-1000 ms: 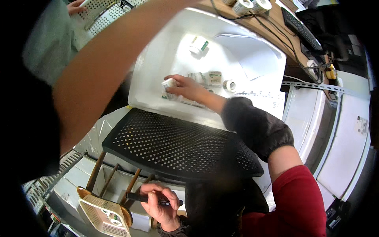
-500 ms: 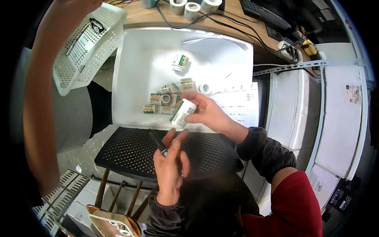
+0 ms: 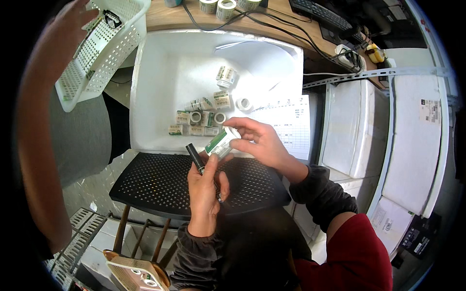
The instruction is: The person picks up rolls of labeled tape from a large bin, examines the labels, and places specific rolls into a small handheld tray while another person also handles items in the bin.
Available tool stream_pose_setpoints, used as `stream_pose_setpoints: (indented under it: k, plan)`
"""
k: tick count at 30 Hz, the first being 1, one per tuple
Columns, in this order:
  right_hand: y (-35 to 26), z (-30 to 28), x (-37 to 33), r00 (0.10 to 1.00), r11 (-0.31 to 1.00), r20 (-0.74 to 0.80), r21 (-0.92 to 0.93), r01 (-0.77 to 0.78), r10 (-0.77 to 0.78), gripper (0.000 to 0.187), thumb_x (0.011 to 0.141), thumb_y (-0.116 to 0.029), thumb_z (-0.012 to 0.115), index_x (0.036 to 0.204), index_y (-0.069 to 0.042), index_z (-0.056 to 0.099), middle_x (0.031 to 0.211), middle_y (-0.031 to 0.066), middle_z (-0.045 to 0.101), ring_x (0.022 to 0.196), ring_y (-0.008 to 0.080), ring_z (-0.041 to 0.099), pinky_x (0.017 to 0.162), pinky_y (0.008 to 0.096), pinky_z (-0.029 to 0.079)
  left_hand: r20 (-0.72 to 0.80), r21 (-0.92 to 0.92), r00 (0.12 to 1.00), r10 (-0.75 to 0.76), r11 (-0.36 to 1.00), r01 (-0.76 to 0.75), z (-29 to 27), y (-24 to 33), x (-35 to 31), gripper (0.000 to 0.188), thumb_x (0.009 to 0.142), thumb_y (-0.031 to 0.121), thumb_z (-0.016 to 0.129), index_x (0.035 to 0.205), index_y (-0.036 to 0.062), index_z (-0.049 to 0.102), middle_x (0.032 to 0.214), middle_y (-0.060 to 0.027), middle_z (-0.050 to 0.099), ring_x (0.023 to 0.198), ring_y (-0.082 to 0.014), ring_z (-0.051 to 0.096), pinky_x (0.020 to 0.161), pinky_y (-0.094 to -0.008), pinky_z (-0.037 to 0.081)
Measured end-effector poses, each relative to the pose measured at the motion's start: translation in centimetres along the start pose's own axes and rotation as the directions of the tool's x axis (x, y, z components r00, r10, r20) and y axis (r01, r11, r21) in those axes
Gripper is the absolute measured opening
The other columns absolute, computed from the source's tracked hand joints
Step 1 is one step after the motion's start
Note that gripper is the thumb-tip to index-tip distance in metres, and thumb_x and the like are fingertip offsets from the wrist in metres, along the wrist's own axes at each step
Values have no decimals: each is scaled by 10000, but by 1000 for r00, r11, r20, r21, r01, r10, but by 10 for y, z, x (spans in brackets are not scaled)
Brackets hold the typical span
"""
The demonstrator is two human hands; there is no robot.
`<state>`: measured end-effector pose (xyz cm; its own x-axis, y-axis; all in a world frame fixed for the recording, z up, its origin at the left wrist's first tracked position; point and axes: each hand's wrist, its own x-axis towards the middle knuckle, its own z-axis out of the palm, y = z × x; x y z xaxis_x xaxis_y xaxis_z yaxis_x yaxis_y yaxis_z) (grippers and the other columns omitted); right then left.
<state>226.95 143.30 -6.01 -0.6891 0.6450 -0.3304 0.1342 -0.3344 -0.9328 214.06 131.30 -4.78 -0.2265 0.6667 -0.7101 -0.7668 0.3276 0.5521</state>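
My right hand (image 3: 262,144) grips a small white bottle (image 3: 221,143) with a green and white label, fingers near its capped end. The bottle is tilted above the near edge of the white foam box (image 3: 160,140). My left hand (image 3: 204,196) holds a black marker pen (image 3: 195,157), which points up and away. Its thumb also meets the lower end of the bottle. Farther in, several similar bottles lie or stand in the box, among them one bottle (image 3: 225,76) apart from the group and an upright one (image 3: 243,104) beside the printed sheet (image 3: 286,123).
A black perforated seat (image 3: 150,184) lies below the box. At left, another person's arm (image 3: 43,145) reaches over a white basket (image 3: 116,58). Label rolls (image 3: 226,9), cables and a keyboard (image 3: 325,17) occupy the desk; white cartons (image 3: 357,128) stand at right.
My left hand has come up to the bottle, and its thumb now touches it. The bottle has turned so its green side shows more. The whole view has shifted slightly.
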Motion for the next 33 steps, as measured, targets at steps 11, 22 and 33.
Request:
stream_pose_setpoints:
  k: [11, 22, 33]
  plan:
    - [9, -7, -9, 993, 994, 52, -10, 106, -106, 308, 742, 25, 630, 1039, -18, 561, 1149, 95, 553, 1042, 162, 534, 926, 313, 438, -93, 46, 994, 64, 997, -60, 2, -2, -3, 374, 897, 117, 568, 1227, 10, 428, 674, -50, 516, 351, -88, 418, 280, -214, 276]
    - [12, -6, -21, 994, 996, -66, 17, 86, -84, 278, 811, -38, 625, 1077, -21, 544, 1063, 90, 572, 996, 158, 556, 857, 298, 464, 7, -5, 998, 69, 998, -69, 7, -8, -2, 366, 856, 53, 561, 1202, 37, 442, 691, -89, 539, 342, -88, 401, 284, -204, 296]
    - [13, -24, -36, 984, 982, -19, -78, 172, -174, 349, 767, -14, 676, 1091, -39, 551, 1094, 67, 549, 959, 136, 560, 813, 275, 492, 55, -3, 995, 82, 997, -82, 17, -12, -3, 469, 815, -28, 550, 1259, 32, 413, 885, -122, 558, 367, -70, 421, 289, -192, 324]
